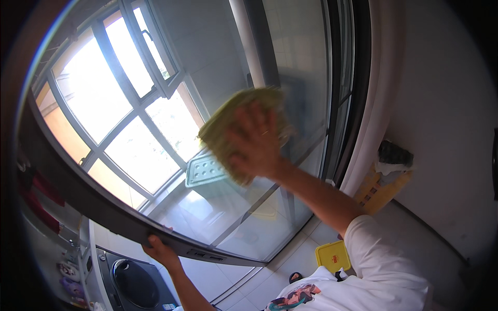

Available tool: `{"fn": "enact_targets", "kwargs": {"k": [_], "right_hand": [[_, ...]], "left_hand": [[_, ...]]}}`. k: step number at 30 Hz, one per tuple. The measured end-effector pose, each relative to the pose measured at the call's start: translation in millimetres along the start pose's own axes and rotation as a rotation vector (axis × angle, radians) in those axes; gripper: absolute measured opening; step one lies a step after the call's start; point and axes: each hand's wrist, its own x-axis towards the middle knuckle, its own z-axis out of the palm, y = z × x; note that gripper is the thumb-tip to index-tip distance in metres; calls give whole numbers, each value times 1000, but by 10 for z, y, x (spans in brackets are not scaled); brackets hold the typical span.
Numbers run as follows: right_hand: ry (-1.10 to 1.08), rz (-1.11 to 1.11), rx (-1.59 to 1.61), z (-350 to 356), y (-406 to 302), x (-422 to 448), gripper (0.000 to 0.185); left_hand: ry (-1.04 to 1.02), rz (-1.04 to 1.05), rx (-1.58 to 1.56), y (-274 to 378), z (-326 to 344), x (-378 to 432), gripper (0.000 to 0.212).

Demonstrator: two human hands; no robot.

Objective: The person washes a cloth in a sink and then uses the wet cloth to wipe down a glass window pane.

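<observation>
My right hand (255,144) lies spread over a yellow-green cloth (221,128), pressing it to the glass pane (249,210) of a sliding door. Hand and cloth are both blurred. Lower left, my left hand (161,250) grips the edge of the door's dark frame (136,227), with the thumb showing on the near side and the other fingers mostly hidden behind. A recessed latch (204,254) is set in the frame to the right of that hand.
Beyond the glass are a window (136,112) with one sash ajar and a teal lidded box (206,171). A front-loading washing machine (134,282) stands lower left. Near my feet is a yellow stool (333,256). A curtain (373,101) hangs to the right.
</observation>
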Motion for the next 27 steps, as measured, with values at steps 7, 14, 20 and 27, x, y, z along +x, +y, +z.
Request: {"fn": "enact_targets", "kwargs": {"k": [7,14,20,27], "right_hand": [[209,386,-373,-66,1946,-473,63],[239,302,-534,75,1970,-534,57],[176,200,-134,2,355,509,53],[32,-194,186,105,-1038,732,46]], "left_hand": [[41,-24,22,-74,-63,-35,70],[-19,-3,-22,-67,26,-75,64],[-44,0,-52,-4,25,-73,57],[30,-11,-36,-47,110,-109,59]]}}
